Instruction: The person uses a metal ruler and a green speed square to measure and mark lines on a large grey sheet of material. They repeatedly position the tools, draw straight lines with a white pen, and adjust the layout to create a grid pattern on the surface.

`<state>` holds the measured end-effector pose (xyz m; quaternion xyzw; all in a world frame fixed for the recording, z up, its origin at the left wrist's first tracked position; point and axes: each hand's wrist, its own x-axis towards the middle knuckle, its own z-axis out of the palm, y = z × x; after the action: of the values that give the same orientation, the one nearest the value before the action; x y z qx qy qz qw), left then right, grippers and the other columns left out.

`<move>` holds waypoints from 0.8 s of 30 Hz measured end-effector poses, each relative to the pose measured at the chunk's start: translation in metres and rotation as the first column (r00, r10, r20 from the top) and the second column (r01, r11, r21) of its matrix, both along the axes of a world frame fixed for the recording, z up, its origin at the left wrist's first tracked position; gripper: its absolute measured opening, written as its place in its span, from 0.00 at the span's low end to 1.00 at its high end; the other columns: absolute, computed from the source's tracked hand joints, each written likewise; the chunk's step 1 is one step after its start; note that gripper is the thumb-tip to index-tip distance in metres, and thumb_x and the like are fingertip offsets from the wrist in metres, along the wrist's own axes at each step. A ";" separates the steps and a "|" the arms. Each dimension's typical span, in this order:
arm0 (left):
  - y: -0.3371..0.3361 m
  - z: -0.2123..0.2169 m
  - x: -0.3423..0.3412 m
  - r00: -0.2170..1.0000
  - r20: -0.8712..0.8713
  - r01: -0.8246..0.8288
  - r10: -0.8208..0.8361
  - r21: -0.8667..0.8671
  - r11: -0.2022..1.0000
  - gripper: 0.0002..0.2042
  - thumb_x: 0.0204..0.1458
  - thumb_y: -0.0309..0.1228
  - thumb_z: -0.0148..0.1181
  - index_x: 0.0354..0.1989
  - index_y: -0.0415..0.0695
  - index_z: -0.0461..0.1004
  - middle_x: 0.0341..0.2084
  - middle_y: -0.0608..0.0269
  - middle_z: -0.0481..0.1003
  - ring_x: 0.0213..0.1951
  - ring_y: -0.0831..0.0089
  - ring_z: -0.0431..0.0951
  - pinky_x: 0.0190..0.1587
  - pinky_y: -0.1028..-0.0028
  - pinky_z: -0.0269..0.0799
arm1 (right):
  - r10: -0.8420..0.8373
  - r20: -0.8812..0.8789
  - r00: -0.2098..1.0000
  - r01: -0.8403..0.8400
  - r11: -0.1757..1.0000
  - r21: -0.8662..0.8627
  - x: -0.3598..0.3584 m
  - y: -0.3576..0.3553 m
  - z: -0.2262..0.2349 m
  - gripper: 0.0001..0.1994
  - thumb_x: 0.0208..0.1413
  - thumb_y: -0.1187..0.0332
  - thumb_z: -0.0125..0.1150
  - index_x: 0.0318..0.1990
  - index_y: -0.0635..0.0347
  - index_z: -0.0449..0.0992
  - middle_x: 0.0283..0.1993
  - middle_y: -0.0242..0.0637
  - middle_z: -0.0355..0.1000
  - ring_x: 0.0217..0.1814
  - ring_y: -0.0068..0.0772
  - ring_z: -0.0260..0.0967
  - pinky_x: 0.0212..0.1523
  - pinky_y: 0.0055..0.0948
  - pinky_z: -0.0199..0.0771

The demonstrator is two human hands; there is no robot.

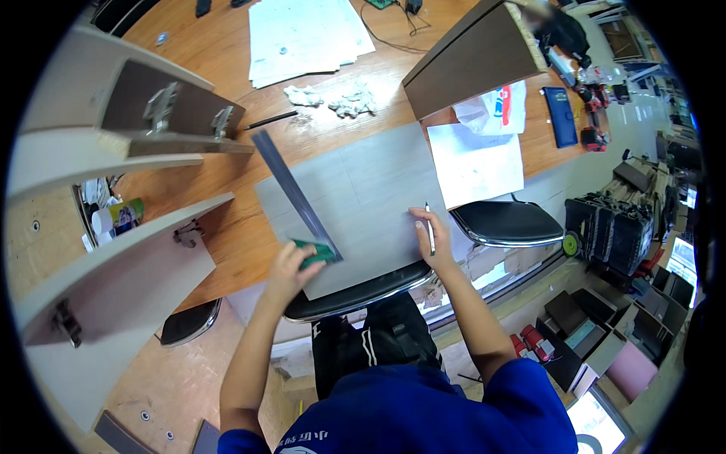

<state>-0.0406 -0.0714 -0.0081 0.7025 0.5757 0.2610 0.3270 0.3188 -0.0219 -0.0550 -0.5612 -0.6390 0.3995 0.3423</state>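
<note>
The green stock of a try square [295, 193] is gripped in the fingers of the left hand [283, 272]; its dark blade is slanted across the left part of a grey panel [370, 189], though full contact cannot be confirmed. A pen [432, 236] is pinched upright in the right hand [432, 240] by the panel's right edge. The panel is supported on a wood-grain table [234, 253].

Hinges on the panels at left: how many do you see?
4. On the dark panel: a left hinge and a right hinge. On the pale panel below: one hinge nearer the left hand, another hinge farther left. More may be hidden.
</note>
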 end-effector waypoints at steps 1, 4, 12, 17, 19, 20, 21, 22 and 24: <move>0.017 -0.015 -0.001 0.999 -0.032 -0.037 0.037 -0.021 0.999 0.17 0.44 0.31 0.79 0.40 0.42 0.79 0.37 0.57 0.77 0.41 0.56 0.79 0.43 0.62 0.77 | 0.033 -0.011 0.999 -0.033 0.999 0.003 0.003 0.013 0.000 0.10 0.64 0.75 0.57 0.51 0.66 0.77 0.53 0.51 0.79 0.57 0.51 0.77 0.59 0.39 0.74; 0.075 -0.030 -0.012 0.995 -0.088 -0.052 0.046 -0.072 0.996 0.17 0.45 0.29 0.79 0.42 0.41 0.79 0.38 0.56 0.77 0.41 0.55 0.80 0.43 0.63 0.77 | 0.111 -0.093 0.989 -0.110 0.994 0.009 0.001 0.043 -0.004 0.10 0.61 0.78 0.59 0.49 0.66 0.76 0.52 0.49 0.79 0.55 0.51 0.77 0.56 0.39 0.75; 0.152 -0.053 -0.006 0.998 -0.029 -0.052 0.047 -0.164 0.985 0.19 0.45 0.29 0.79 0.44 0.39 0.78 0.37 0.56 0.76 0.39 0.58 0.80 0.42 0.66 0.76 | 0.249 -0.129 0.960 -0.231 0.963 0.140 -0.037 0.082 -0.044 0.13 0.58 0.79 0.59 0.50 0.65 0.77 0.52 0.47 0.79 0.51 0.53 0.75 0.55 0.44 0.74; 0.153 -0.063 -0.005 0.999 -0.038 0.025 -0.033 -0.201 0.979 0.20 0.44 0.31 0.79 0.44 0.40 0.78 0.36 0.56 0.76 0.38 0.58 0.79 0.41 0.66 0.75 | 0.233 -0.124 0.965 -0.213 0.964 0.159 -0.062 0.094 -0.048 0.15 0.63 0.67 0.56 0.53 0.64 0.77 0.50 0.44 0.79 0.49 0.53 0.75 0.52 0.44 0.74; 0.154 -0.066 0.001 1.000 -0.014 0.022 -0.026 -0.194 0.981 0.20 0.44 0.31 0.79 0.44 0.40 0.78 0.35 0.56 0.76 0.38 0.57 0.79 0.40 0.66 0.75 | 0.213 -0.113 0.971 -0.191 0.966 0.176 -0.062 0.092 -0.051 0.17 0.65 0.62 0.55 0.54 0.63 0.77 0.48 0.44 0.79 0.47 0.53 0.75 0.49 0.44 0.74; 0.154 -0.066 0.003 1.000 -0.003 0.019 -0.020 -0.190 0.982 0.20 0.44 0.31 0.79 0.44 0.40 0.78 0.35 0.56 0.75 0.37 0.57 0.78 0.40 0.65 0.74 | 0.210 -0.102 0.972 -0.190 0.966 0.178 -0.061 0.090 -0.054 0.18 0.65 0.61 0.54 0.54 0.63 0.77 0.47 0.43 0.79 0.46 0.52 0.75 0.47 0.44 0.75; 0.155 -0.065 0.004 1.000 -0.020 0.015 -0.019 -0.193 0.981 0.20 0.44 0.31 0.79 0.44 0.40 0.78 0.34 0.56 0.75 0.37 0.57 0.78 0.40 0.65 0.74 | 0.208 -0.094 0.974 -0.188 0.965 0.184 -0.062 0.091 -0.054 0.19 0.66 0.59 0.54 0.55 0.63 0.77 0.46 0.43 0.79 0.45 0.52 0.76 0.45 0.44 0.75; 0.157 -0.064 0.005 0.999 -0.037 0.010 -0.018 -0.196 0.981 0.20 0.44 0.31 0.79 0.44 0.40 0.78 0.34 0.56 0.75 0.37 0.57 0.78 0.39 0.65 0.74 | 0.232 -0.081 0.969 -0.211 0.955 0.208 -0.061 0.093 -0.055 0.18 0.65 0.60 0.55 0.55 0.63 0.77 0.44 0.43 0.79 0.43 0.51 0.76 0.43 0.43 0.75; 0.158 -0.063 0.007 0.998 -0.059 -0.008 -0.004 -0.196 0.981 0.20 0.44 0.31 0.79 0.44 0.40 0.78 0.33 0.57 0.75 0.36 0.57 0.78 0.39 0.64 0.74 | 0.276 -0.054 0.959 -0.254 0.933 0.256 -0.060 0.099 -0.057 0.16 0.65 0.63 0.56 0.54 0.63 0.77 0.40 0.42 0.79 0.38 0.50 0.76 0.38 0.41 0.76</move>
<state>-0.0337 0.0866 -0.0716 0.6736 0.6088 0.1824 0.3773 0.2588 0.0768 -0.1116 -0.4045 -0.7375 0.3844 0.3803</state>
